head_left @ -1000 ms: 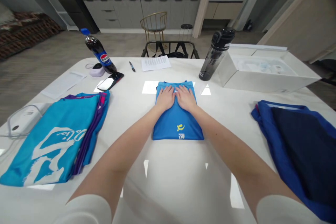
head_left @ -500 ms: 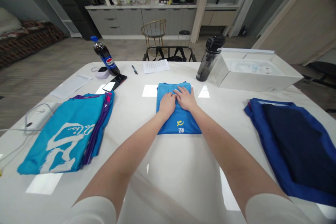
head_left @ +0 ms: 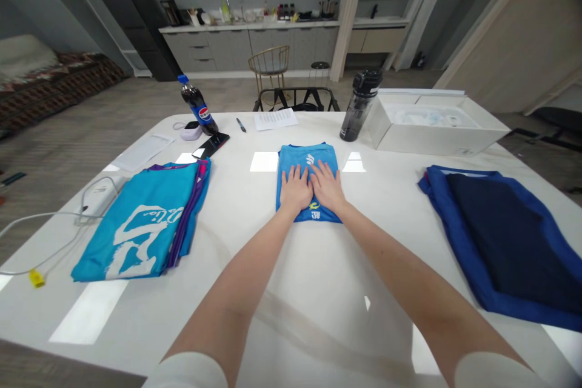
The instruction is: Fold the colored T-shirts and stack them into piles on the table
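A folded blue garment [head_left: 297,154] lies in front of me on the white table, lighter at its far end and darker near me. White stripes show near its far edge, and a yellow mark with white print sits by the near edge. My left hand [head_left: 296,190] rests flat on it with fingers spread. Beside it, close to touching, my right hand [head_left: 326,187] also lies flat on the cloth, fingers extended. Neither hand grasps anything.
Folded turquoise clothes [head_left: 145,218] with white lettering lie left; dark blue clothes [head_left: 495,236] lie right. Behind stand a cola bottle [head_left: 200,106], a dark tumbler [head_left: 359,108] and an open white box [head_left: 431,133]. A phone [head_left: 213,145], pen [head_left: 240,125], paper [head_left: 275,119] and power strip [head_left: 97,200] are on the table.
Both hands have slid toward me over the garment, uncovering the white stripes at its far end. The fingers now lie flatter and more spread. The camera view has shifted slightly.
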`<state>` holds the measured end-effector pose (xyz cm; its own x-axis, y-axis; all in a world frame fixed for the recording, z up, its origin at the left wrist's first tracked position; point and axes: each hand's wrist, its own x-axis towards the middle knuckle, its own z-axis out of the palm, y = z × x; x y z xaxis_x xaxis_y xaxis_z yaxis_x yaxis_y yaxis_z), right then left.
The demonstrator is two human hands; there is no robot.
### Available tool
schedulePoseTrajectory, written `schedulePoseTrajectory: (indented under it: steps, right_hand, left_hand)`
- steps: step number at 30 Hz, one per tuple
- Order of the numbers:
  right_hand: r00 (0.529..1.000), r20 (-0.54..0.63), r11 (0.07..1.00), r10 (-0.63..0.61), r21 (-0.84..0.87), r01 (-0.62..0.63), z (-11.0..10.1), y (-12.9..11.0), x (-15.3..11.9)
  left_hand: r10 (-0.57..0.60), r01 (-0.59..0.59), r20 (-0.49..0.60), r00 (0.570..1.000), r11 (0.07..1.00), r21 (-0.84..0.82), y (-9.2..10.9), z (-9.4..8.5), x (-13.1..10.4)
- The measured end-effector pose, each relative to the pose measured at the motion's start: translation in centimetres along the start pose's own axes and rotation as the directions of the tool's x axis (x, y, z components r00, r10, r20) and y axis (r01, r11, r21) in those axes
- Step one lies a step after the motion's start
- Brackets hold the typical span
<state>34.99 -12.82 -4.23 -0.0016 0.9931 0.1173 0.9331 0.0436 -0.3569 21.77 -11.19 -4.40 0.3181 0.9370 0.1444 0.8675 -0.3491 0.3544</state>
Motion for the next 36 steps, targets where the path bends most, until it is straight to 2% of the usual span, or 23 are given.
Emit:
schedulePoseTrajectory:
  steps: [3, 7, 11, 18, 23, 29, 33, 36]
  right_hand:
    - [0.998, 0.058, 0.999, 0.039, 0.005, -0.039, 0.3, -1.2, -3.5]
    - [0.998, 0.012, 0.993, 0.066, -0.1, -0.064, 0.2, -1.4, -6.0]
    - [0.997, 0.026, 0.986, 0.073, -0.15, -0.068, -0.2, -0.9, -6.4]
    - [0.995, 0.075, 0.985, 0.069, -0.165, -0.056, -0.5, -0.9, -6.3]
    - [0.992, 0.086, 0.982, 0.093, -0.17, -0.077, -0.6, -0.5, -7.6]
    - [0.987, 0.063, 0.974, 0.148, -0.184, -0.134, -0.8, 0.8, -9.8]
    - [0.983, 0.078, 0.972, 0.167, -0.178, -0.151, -1.5, 2.0, -12.0]
    - [0.995, 0.028, 0.987, 0.092, -0.137, -0.087, -2.2, 2.8, -14.5]
  left_hand:
    - [0.037, -0.037, -0.035, 0.999, 0.999, 0.018, 0.1, -0.3, -0.3]
    - [0.116, -0.115, -0.064, 0.991, 0.993, 0.017, 0.4, -0.9, -0.9]
    - [0.216, -0.216, 0.003, 0.976, 0.976, 0.005, 0.2, -1.0, -2.4]
    - [0.242, -0.241, 0.099, 0.965, 0.97, -0.016, -1.1, -1.4, -6.6]
    - [0.215, -0.22, 0.147, 0.965, 0.975, 0.014, -1.6, -1.9, -8.2]
    - [0.139, -0.144, 0.155, 0.978, 0.989, 0.019, -1.7, -2.1, -9.7]
    - [0.123, -0.125, 0.12, 0.985, 0.992, 0.008, -2.8, -2.4, -11.4]
    - [0.102, -0.1, 0.05, 0.994, 0.994, -0.037, -3.8, -2.7, -13.1]
